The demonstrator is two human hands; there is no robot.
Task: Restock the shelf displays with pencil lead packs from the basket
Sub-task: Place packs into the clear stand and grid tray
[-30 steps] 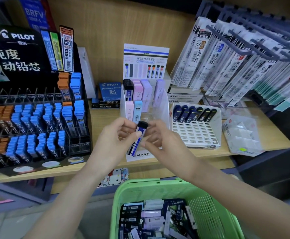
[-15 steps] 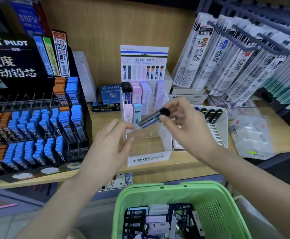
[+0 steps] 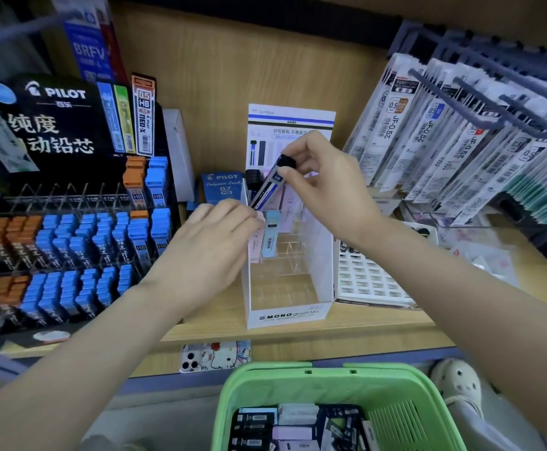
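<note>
Above the white MONO display at the front edge of the shelf, your right hand pinches the tilted dark lead pack; stand it upright, lower it into a free slot, and let your loosely spread left hand steady the wall.

Both bare forearms reaching forward, left hand lower, palm down, fingers loosely extended, right hand raised higher, wrist bent, thumb and fingertips pinching a lead pack near its top
</note>
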